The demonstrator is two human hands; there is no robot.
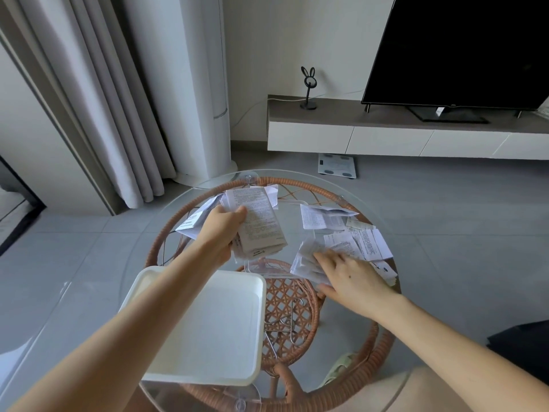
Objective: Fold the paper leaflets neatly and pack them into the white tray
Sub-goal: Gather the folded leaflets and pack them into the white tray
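your left hand [221,230] grips a stack of leaflets [261,230] over the far middle of the counter [292,233]. i think that keeps them together while you gather more. your right hand [353,278] is open, fingers flat on the loose leaflets [368,242] by the right edge, maybe to slide the next one free. the white tray [214,328] sits at the near left edge, close by for packing, and no paper shows in it. the counter is round clear glass on a woven ring. past it are a gray floor [460,218], a curtain [104,114] and a dark tv [460,49].
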